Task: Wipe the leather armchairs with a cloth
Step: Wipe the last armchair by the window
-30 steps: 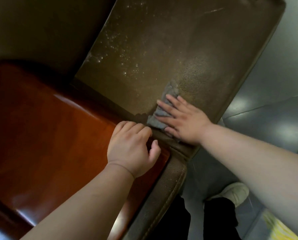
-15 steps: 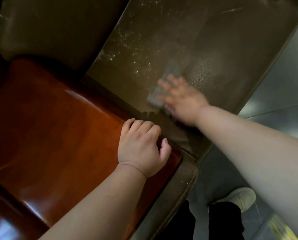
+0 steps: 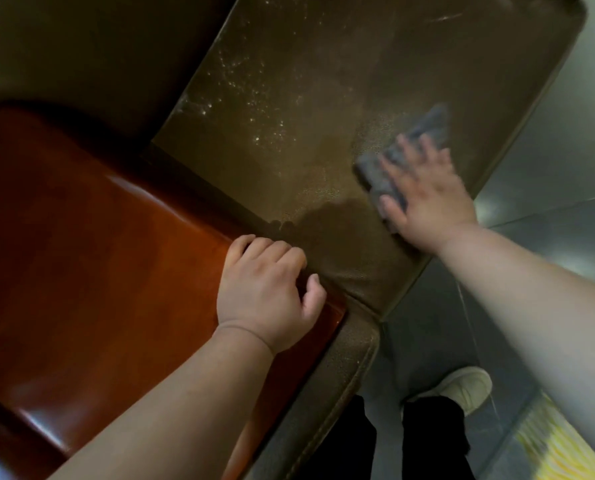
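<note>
The right hand (image 3: pixel 427 199) lies flat on the brown leather side panel of the armchair (image 3: pixel 323 81), its fingers (image 3: pixel 424 150) spread straight and pressing a grey cloth (image 3: pixel 403 150) against the leather; the cloth sits near the panel's right edge, bunched under the palm and showing beyond the fingertips; hand and cloth are blurred. The left hand (image 3: pixel 268 292) rests on the glossy reddish wooden armrest (image 3: pixel 98 254), its fingers (image 3: pixel 275 251) curled over the armrest's edge where wood meets leather, thumb against the armrest's front corner. Pale specks dot the upper left of the panel, and a darker damp-looking patch (image 3: pixel 327 223) lies between the two hands; the leather-covered front of the arm (image 3: pixel 344 368), with stitched seams, runs down below the left hand. To the right lies a grey tiled floor (image 3: pixel 548 133); on it stand a white shoe (image 3: pixel 462 386) and dark trouser legs (image 3: pixel 427 438), with something yellow (image 3: pixel 559 452) at the lower right corner, too blurred to identify.
</note>
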